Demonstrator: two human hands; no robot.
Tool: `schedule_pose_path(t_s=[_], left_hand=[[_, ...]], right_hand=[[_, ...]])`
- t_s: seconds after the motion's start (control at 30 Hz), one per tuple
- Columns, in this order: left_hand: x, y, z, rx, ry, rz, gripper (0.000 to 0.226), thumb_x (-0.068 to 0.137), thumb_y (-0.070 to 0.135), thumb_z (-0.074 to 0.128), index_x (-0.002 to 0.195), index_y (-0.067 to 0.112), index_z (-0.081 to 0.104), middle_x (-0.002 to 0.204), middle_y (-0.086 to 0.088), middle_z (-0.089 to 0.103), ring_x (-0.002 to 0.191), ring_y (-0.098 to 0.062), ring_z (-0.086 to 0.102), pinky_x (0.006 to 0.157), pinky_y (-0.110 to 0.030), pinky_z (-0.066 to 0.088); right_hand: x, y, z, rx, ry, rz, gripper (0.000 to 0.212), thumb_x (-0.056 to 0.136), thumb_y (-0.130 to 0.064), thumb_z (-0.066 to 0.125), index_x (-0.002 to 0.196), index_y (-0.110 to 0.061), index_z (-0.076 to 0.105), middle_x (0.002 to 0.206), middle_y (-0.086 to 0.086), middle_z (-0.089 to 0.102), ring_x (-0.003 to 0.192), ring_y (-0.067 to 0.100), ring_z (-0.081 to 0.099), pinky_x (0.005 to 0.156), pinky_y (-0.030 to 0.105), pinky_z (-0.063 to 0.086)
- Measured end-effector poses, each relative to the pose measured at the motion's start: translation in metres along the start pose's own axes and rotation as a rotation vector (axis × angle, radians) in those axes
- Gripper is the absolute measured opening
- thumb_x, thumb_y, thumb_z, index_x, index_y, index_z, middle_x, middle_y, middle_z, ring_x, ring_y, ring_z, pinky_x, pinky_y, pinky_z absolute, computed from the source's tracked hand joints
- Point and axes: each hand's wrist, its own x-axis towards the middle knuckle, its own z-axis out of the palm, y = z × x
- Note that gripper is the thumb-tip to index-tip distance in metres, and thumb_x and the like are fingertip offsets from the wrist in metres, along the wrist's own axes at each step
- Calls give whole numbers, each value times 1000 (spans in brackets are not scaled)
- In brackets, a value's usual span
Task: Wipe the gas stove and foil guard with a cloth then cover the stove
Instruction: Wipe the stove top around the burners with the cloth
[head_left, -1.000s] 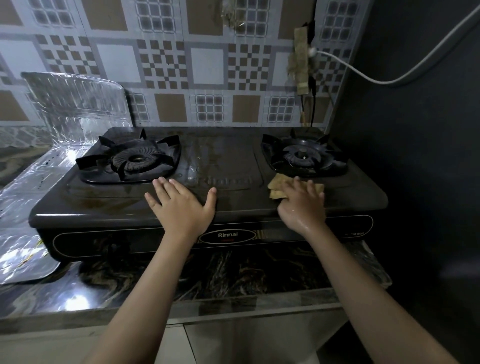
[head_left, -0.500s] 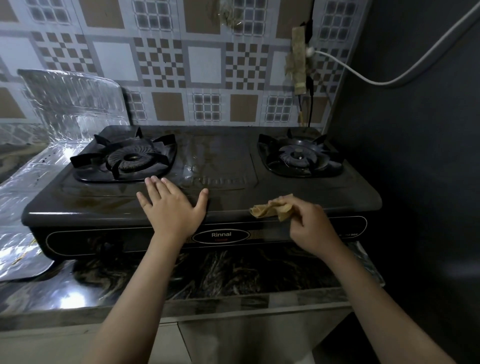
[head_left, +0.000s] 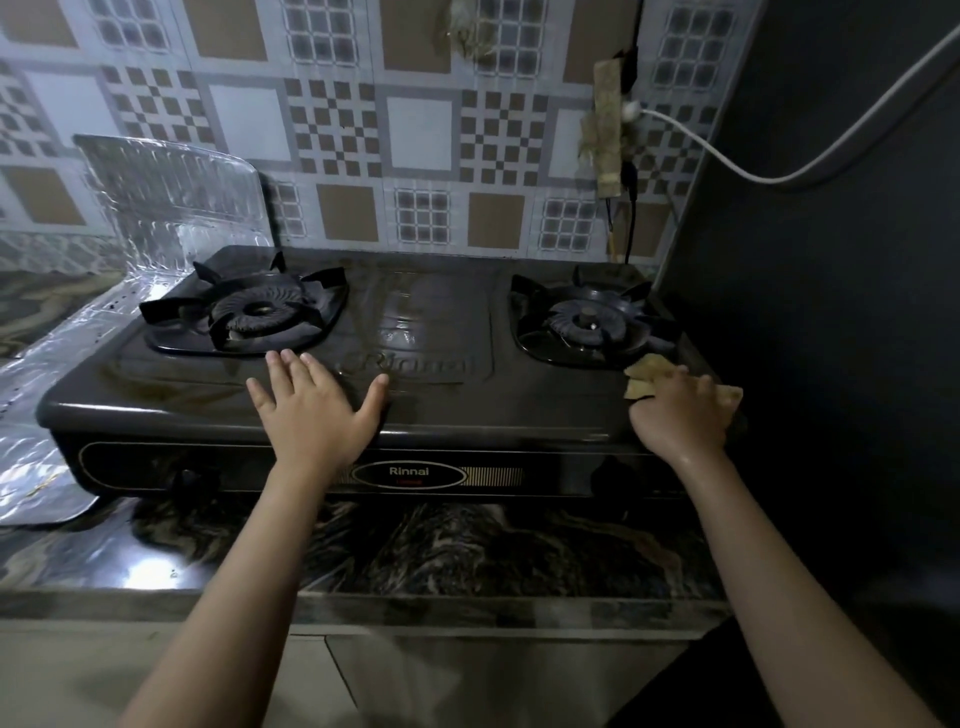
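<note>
A dark two-burner gas stove (head_left: 415, 332) stands on the marble counter, its top streaked and wet. My left hand (head_left: 314, 410) rests flat on the stove's front middle, fingers spread. My right hand (head_left: 675, 410) holds a small tan cloth (head_left: 641, 376) against the stove's front right corner, just in front of the right burner (head_left: 587, 322). Parts of the cloth stick out on both sides of the hand. The silver foil guard (head_left: 171, 192) stands at the back left and runs flat along the stove's left side.
A dark wall (head_left: 831, 312) rises close to the stove's right edge. A white cable (head_left: 779, 171) and a wall outlet (head_left: 610, 119) hang above the right burner. The left burner (head_left: 254, 312) sits behind my left hand. The marble counter (head_left: 415, 545) extends in front.
My right hand has carried the cloth from the stove's front edge near the middle out to the front right corner. My left hand has stayed flat in place.
</note>
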Motion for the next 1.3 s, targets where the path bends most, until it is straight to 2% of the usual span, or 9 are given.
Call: schedule_pose_path(t_s=[0.07, 0.23, 0.43, 0.57, 0.7, 0.87, 1.03, 1.2, 1.3], left_hand=[[-1, 0, -1, -1, 0, -6, 111, 79, 78, 11, 148, -8, 19, 157, -25, 15, 148, -35, -1, 115, -55, -3], [-2, 1, -4, -1, -8, -9, 104, 87, 75, 19, 149, -7, 17, 158, -24, 13, 148, -34, -3, 116, -54, -4], [-1, -3, -5, -13, -3, 9, 107, 84, 77, 10, 149, -7, 16, 158, -23, 12, 148, -33, -4, 116, -53, -4], [-3, 0, -4, -7, -2, 23, 114, 76, 80, 0, 149, -6, 16, 158, -23, 13, 148, -33, -4, 116, -53, -5], [-3, 0, -3, -14, 10, 32, 117, 71, 79, -4, 149, -6, 18, 158, -22, 14, 148, -33, -3, 116, -53, -4], [-2, -1, 0, -19, 43, 33, 115, 74, 78, -1, 149, -6, 22, 158, -22, 18, 149, -33, 0, 116, -54, -1], [0, -2, 2, -7, 57, 36, 113, 75, 79, -1, 150, -3, 22, 159, -19, 16, 149, -30, -2, 116, -52, -2], [1, -2, 4, -31, 87, 27, 111, 75, 79, 1, 151, -1, 22, 159, -17, 16, 149, -27, -2, 116, -50, -4], [1, -1, 4, -25, 107, 26, 110, 76, 79, 4, 150, 0, 25, 159, -16, 20, 149, -27, 2, 117, -51, -2]], right_hand=[[-3, -16, 7, -24, -31, -71, 61, 78, -23, 44, 139, -14, 44, 153, 7, 29, 140, 32, 24, 114, 54, 9], [-27, -66, 25, 6, -56, -301, 57, 80, -19, 46, 137, -18, 45, 155, 7, 26, 142, 32, 20, 116, 54, 5], [-15, -119, 29, 88, -244, -513, 61, 86, -14, 41, 146, -15, 32, 160, 7, 12, 146, 33, 7, 118, 52, 2], [5, -142, 19, 60, -379, -475, 65, 88, -11, 36, 151, -11, 18, 161, 8, 0, 147, 33, -1, 119, 51, 5], [19, -169, 21, 25, -410, -424, 71, 86, -16, 37, 152, -12, 13, 160, 13, -4, 146, 39, -3, 118, 53, 6], [60, -216, 32, -48, -418, -305, 75, 83, -36, 37, 152, -15, 15, 160, 14, 1, 145, 42, 2, 116, 56, 6], [124, -240, 46, -111, -382, -307, 78, 81, -50, 33, 150, -15, 23, 159, 13, 11, 144, 40, 10, 114, 58, 8], [156, -249, 39, -105, -359, -342, 68, 91, -48, 34, 150, -17, 22, 159, 14, 8, 145, 40, 8, 117, 55, 6], [170, -256, 34, -102, -343, -394, 60, 95, -37, 33, 150, -19, 21, 160, 14, 4, 145, 41, 2, 117, 56, 4]])
